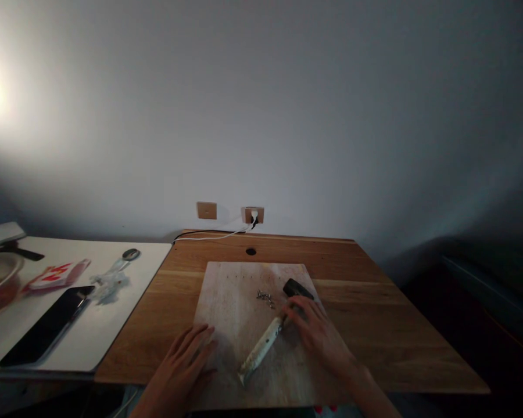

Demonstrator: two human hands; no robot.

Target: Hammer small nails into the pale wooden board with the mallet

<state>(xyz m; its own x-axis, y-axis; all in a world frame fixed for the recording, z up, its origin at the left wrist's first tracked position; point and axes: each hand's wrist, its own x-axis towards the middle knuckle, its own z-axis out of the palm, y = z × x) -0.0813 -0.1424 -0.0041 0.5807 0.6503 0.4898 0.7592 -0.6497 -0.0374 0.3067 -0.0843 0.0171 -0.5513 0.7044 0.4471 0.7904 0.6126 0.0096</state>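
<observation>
From the head camera, I look down on my two hands over a pale wooden board point(222, 313), which lies on a brown wooden desk point(387, 331). My left hand point(181, 360) is open, its fingers slightly apart, resting at the board's left edge near the lower corner. My right hand point(316, 331) is at the hammer point(261, 350), fingers curled over the neck between the dark head and the whitish, spotted handle; how tightly they close I cannot tell. The hammer lies slantwise across the right half of the board, handle end toward me, head near the right edge. Just left of the head sits a small heap of metal fasteners point(265, 298) (nails or screws, too small for me to say). Farther back, a row of tiny upright marks crosses the board.

Behind the desk, a white plug point(254, 215) sits in a wall socket point(247, 215). On the white table point(152, 255) to my left are a spoon point(131, 254), crumpled clear plastic point(110, 287), a black slab-like object point(47, 328), a red-and-white packet point(57, 275) and a bowl point(11, 264).
</observation>
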